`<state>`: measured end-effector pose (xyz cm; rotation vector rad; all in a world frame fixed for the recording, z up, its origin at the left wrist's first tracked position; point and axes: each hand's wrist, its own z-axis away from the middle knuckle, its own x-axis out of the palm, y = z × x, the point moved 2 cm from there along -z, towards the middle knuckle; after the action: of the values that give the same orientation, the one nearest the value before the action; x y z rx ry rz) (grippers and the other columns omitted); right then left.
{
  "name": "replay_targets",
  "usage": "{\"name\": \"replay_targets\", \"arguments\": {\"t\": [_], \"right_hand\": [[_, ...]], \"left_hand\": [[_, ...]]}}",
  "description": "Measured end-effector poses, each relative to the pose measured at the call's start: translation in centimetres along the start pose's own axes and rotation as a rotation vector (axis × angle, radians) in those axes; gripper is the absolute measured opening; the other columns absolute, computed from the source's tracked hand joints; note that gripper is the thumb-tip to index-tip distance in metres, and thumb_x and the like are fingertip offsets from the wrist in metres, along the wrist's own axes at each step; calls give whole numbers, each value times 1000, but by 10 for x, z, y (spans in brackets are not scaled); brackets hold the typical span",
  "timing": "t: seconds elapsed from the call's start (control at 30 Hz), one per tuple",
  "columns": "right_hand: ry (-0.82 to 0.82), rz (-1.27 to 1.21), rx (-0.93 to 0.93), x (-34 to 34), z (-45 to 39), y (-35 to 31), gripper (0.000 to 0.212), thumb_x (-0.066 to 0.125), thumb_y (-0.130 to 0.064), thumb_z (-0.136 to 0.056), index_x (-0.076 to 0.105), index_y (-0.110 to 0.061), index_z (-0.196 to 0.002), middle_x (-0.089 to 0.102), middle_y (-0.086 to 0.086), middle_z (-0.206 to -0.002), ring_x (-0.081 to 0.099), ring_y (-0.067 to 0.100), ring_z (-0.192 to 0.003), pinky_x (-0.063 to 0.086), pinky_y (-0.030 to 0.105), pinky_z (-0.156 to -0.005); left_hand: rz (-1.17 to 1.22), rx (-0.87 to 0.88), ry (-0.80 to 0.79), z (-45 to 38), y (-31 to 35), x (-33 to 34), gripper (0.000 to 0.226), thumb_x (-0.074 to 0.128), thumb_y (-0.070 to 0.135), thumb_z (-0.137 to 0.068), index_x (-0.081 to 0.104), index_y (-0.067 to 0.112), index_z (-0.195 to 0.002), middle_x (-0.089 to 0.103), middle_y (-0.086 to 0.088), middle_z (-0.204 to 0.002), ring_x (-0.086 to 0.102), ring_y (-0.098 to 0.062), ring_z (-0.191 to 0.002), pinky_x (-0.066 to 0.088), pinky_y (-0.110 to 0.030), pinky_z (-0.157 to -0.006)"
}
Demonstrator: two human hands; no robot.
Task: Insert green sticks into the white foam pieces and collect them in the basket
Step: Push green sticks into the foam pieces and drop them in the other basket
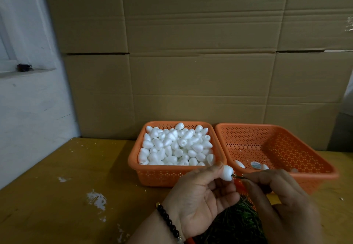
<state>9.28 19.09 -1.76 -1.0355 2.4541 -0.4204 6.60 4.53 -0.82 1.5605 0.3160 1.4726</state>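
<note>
My left hand pinches a white egg-shaped foam piece between thumb and fingers. My right hand pinches a thin green stick whose tip enters the foam piece's right end. Behind them, an orange basket is heaped with loose white foam pieces. To its right a second orange basket holds only a few foam pieces near its front left. A dark pile of green sticks lies in a container under my hands, partly hidden.
The baskets stand on a yellow-brown wooden table with white scuff marks. Stacked cardboard boxes form a wall right behind the baskets. A white wall with a ledge is at the left.
</note>
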Motion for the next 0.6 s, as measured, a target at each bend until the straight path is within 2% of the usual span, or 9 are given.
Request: {"name": "replay_targets", "arguments": {"t": [0.23,0.3,0.37,0.43,0.6], "right_hand": [[-29,20,-8,0,0,0,18,58,-35,-78,69,-21,-77,61,-15,-83,57,-6,-78,39,2,-74],[-34,10,-15,0,0,1,18,58,-35,-78,69,-21,-77,61,-16,-83,58,-6,-77,45,12,-78],[-36,22,-22,0,1,1,16,58,-35,-78,69,-23,-77,61,-16,-82,57,-7,-76,48,34,-80],[-40,31,-20,0,1,0,15,58,-36,-78,68,-24,-78,61,-17,-82,57,-6,-76,47,47,-81],[-38,22,-13,-1,1,-2,17,57,-35,-78,69,-22,-78,60,-18,-83,57,-8,-77,49,51,-80]], "left_hand": [[-13,-7,4,0,-2,0,17,68,17,-75,70,2,-83,64,-14,-77,61,-19,-65,56,-30,-55],[-23,-5,1,0,-3,0,17,68,17,-75,70,2,-83,64,-14,-77,61,-19,-65,56,-30,-56],[-31,-3,-10,0,-3,0,16,69,18,-73,73,4,-78,64,-13,-77,61,-18,-65,56,-30,-57],[-35,-1,-19,0,-4,0,14,70,19,-72,75,6,-73,65,-12,-76,62,-17,-65,56,-29,-58],[-24,1,-19,0,-4,1,14,69,17,-73,74,4,-74,65,-13,-76,62,-18,-64,56,-30,-58]]}}
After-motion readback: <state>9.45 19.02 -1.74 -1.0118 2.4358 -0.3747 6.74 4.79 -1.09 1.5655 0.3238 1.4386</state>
